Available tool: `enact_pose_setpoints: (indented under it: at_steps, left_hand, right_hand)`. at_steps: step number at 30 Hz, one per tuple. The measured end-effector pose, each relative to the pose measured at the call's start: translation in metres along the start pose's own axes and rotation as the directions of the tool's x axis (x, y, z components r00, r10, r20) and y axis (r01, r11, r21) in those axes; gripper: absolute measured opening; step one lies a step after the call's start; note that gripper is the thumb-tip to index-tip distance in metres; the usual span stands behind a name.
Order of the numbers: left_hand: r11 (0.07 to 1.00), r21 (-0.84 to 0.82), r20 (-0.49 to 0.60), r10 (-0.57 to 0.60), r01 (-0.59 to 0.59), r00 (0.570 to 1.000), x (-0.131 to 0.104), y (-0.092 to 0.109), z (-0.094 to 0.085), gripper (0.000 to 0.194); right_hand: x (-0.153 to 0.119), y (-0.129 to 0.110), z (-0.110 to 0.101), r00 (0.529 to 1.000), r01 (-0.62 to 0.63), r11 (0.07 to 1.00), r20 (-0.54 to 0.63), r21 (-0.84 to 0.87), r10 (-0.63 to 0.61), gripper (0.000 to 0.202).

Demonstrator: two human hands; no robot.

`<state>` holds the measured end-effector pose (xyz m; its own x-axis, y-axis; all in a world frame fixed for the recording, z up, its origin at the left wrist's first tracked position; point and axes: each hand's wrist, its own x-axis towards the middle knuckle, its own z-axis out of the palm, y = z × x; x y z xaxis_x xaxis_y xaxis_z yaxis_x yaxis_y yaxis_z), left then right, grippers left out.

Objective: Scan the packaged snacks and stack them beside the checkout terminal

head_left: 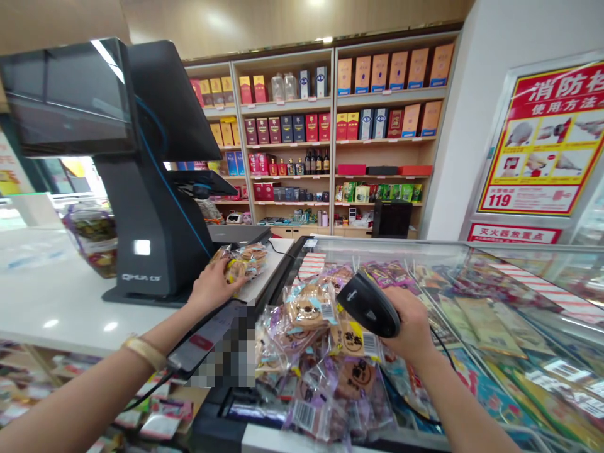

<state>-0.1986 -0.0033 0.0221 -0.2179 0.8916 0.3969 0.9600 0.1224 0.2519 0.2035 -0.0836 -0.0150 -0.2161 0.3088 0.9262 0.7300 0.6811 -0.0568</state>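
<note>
My right hand [411,321] is wrapped round the handle of a black barcode scanner [370,305], its head tilted left over a heap of clear snack packets [309,305]. Several packets in the heap show barcodes and yellow or purple labels. On the left, my left hand [218,278] has its fingers curled over clear-wrapped snack packets [250,261] on the white counter, beside the register stand. How many packets it grips is hidden. Below that wrist lies a dark phone-like device [207,340], partly covered by a pixelated patch.
A dark point-of-sale machine [155,189] stands on the white counter [47,308] at left, with a jar [94,242] behind it. A glass-topped freezer [500,314] holds packaged goods at right. Behind are shelves of boxes [292,129]. The scanner's cable [443,349] hangs near my right wrist.
</note>
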Motion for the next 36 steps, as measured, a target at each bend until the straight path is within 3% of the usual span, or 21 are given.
enact_pose_setpoints:
  at_steps: [4,10,20,23,25,27,29,31,33,36]
  left_hand:
    - [0.987,0.156,0.08,-0.061,0.047,0.995,-0.007,0.016,0.013,0.075]
    - [0.967,0.25,-0.028,-0.043,0.048,0.999,-0.008,0.028,0.026,0.056]
    - [0.985,-0.104,-0.138,-0.154,0.14,0.978,-0.008,0.029,-0.008,0.045]
    - [0.914,-0.387,-0.267,-0.238,0.122,0.934,-0.01,0.037,-0.011,0.041]
    - [0.742,-0.67,-0.312,-0.29,0.006,0.905,-0.01,0.052,-0.008,0.038]
    - [0.421,-0.903,-0.236,-0.313,-0.088,0.92,-0.01,0.074,-0.005,0.034]
    - [0.061,-0.996,-0.079,-0.255,-0.065,0.964,-0.01,0.098,-0.003,0.027]
    - [-0.208,-0.977,0.086,-0.15,0.054,0.985,-0.012,0.117,-0.001,0.021]
    - [-0.378,-0.907,0.223,-0.057,0.186,0.973,-0.013,0.126,0.002,0.019]
    - [-0.484,-0.817,0.357,0.0,0.312,0.934,-0.015,0.124,0.011,0.015]
  right_hand:
    - [-0.002,0.001,0.0,0.999,0.008,1.0,0.032,0.015,-0.009,0.014]
    - [-0.004,0.004,0.002,1.0,-0.013,0.999,0.027,0.031,0.012,0.009]
    - [-0.005,0.01,0.003,0.999,-0.039,0.999,0.017,0.018,0.038,0.015]
    - [-0.005,0.009,0.003,0.999,-0.031,0.999,0.007,0.014,0.031,0.018]
    - [-0.005,0.009,0.003,0.999,-0.032,0.999,-0.002,0.011,0.032,0.019]
    - [-0.005,0.009,0.004,0.999,-0.034,0.999,-0.008,-0.002,0.034,0.019]
    - [-0.004,0.009,0.004,0.999,-0.037,0.999,-0.01,-0.022,0.037,0.017]
    - [-0.004,0.008,0.004,0.999,-0.039,0.999,-0.015,-0.032,0.039,0.016]
    - [-0.004,0.007,0.004,0.999,-0.046,0.998,-0.023,-0.034,0.045,0.015]
    - [-0.004,0.008,0.003,0.998,-0.066,0.997,-0.024,-0.026,0.065,0.013]
